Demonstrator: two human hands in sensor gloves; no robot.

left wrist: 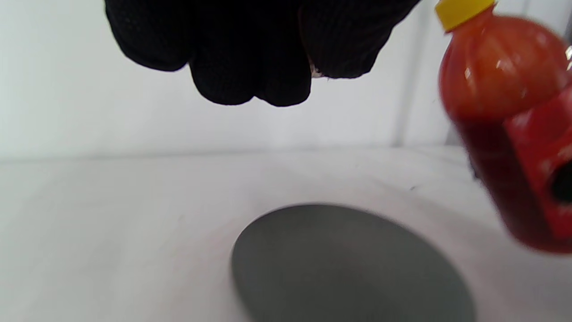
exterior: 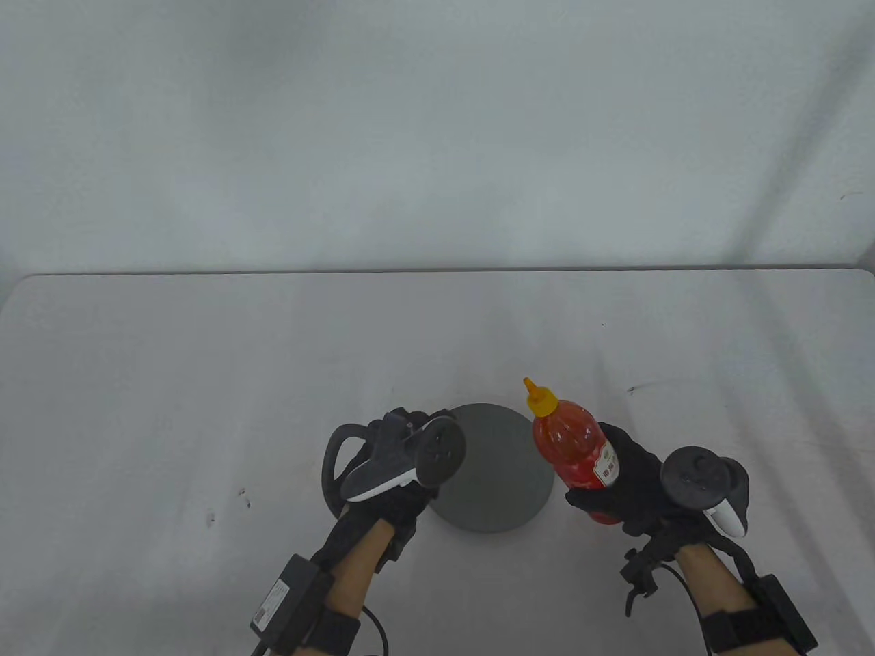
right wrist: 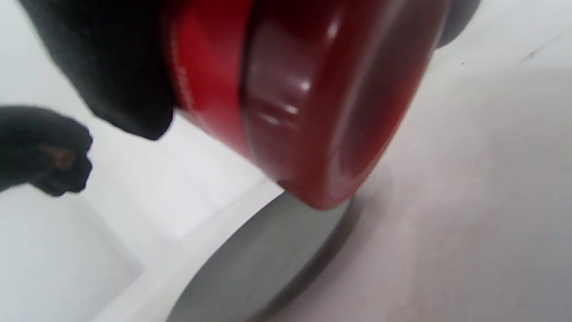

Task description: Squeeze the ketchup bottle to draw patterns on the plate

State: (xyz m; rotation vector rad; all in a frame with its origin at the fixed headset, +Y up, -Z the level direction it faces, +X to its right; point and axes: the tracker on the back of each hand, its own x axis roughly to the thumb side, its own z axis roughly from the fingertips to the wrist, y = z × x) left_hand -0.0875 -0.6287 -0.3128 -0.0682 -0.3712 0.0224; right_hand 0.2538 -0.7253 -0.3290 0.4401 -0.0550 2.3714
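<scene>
My right hand (exterior: 618, 488) grips the lower half of a red ketchup bottle (exterior: 571, 444) with a yellow nozzle cap (exterior: 539, 398). The bottle is held in the air at the right rim of the round grey plate (exterior: 495, 478), cap pointing up and away. In the right wrist view the bottle's base (right wrist: 313, 98) hangs over the plate's edge (right wrist: 250, 268). My left hand (exterior: 403, 465) hovers over the plate's left rim, its fingers (left wrist: 250, 58) curled in and holding nothing. The plate (left wrist: 348, 268) shows a bare grey surface, with the bottle (left wrist: 505, 112) to its right.
The white table (exterior: 205, 383) stretches wide to the left and behind the plate, ending at a far edge against a pale wall (exterior: 437, 137). A few small dark specks mark the tabletop.
</scene>
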